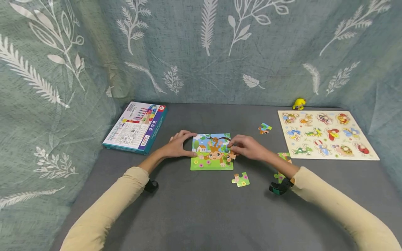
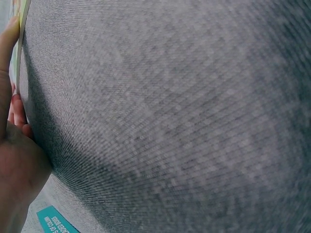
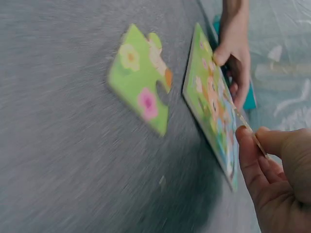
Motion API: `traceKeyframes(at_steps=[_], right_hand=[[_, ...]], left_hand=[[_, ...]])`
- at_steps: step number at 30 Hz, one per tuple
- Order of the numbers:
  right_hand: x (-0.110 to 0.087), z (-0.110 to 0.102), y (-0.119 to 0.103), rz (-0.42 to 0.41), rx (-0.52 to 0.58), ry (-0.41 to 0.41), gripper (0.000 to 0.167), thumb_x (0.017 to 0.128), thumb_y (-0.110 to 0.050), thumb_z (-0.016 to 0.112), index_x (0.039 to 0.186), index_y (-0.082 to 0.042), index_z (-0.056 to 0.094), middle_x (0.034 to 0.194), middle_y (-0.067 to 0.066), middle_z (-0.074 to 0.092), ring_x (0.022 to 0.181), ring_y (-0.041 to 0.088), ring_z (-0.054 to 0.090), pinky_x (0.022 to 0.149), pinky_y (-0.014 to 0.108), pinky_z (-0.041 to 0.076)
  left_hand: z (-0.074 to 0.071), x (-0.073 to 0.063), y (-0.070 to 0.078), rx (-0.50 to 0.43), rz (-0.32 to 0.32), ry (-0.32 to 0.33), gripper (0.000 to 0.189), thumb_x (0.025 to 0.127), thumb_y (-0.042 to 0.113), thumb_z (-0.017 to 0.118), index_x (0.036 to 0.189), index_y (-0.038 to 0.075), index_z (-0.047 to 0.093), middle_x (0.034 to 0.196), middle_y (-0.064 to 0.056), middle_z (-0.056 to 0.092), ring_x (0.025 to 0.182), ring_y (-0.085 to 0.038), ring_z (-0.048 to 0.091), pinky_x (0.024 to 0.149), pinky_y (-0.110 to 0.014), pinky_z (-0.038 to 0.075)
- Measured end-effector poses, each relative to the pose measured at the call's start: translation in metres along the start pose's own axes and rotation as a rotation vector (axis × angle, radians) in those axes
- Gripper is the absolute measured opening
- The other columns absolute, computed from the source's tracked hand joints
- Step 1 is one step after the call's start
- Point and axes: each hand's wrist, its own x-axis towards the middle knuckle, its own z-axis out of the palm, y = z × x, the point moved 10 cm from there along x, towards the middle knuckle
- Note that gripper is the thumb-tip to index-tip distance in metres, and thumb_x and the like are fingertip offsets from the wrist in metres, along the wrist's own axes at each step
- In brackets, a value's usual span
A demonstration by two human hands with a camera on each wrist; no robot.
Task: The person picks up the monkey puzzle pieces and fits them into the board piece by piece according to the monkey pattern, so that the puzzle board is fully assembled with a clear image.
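Note:
A square monkey jigsaw puzzle board lies flat in the middle of the table. My left hand rests at its left side, with the thumb touching the left edge and the index finger at the far left corner. Over the board's right side, my right hand pinches a puzzle piece between thumb and fingers. The right wrist view shows that piece nearly edge-on, tilted above the board. Closer to me, a loose green puzzle piece with flowers lies on the table.
Another loose piece lies beyond my right hand, and green pieces lie partly under my right forearm. An insect peg board is at the right, with a yellow toy behind it. A flat box lies at left.

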Motion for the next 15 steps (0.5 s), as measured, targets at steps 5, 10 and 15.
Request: traceKeyframes(at_steps=[5,10,15], right_hand=[[0.026,0.018,-0.006,-0.015,-0.042,-0.058,0.018,0.097,-0.008,0.058,0.110,-0.001,0.068,0.095,0.013,0.064,0.065,0.011,0.058,0.059,0.024,0.044],[0.047,0.034,-0.005,0.014,-0.070,-0.133,0.018,0.097,-0.011,0.058,0.110,-0.003,0.067,0.091,0.011,0.070,0.067,0.010,0.061,0.061,0.023,0.043],[0.059,0.040,-0.013,-0.071,-0.199,-0.117,0.015,0.095,-0.011,0.061,0.103,-0.004,0.070,0.102,0.014,0.066,0.079,0.019,0.062,0.069,0.027,0.048]], left_hand=[[0.001,0.000,-0.001,-0.004,0.010,0.009,0.082,0.080,0.039,0.077,0.149,0.017,0.038,0.146,-0.015,0.033,0.132,-0.034,0.032,0.097,-0.052,0.025],[0.000,0.000,-0.001,-0.005,0.011,0.013,0.081,0.081,0.037,0.077,0.149,0.018,0.038,0.146,-0.015,0.033,0.132,-0.034,0.032,0.097,-0.052,0.026],[0.000,0.001,-0.001,-0.002,0.011,0.009,0.081,0.081,0.037,0.077,0.149,0.018,0.038,0.146,-0.015,0.033,0.131,-0.034,0.033,0.095,-0.050,0.026]])
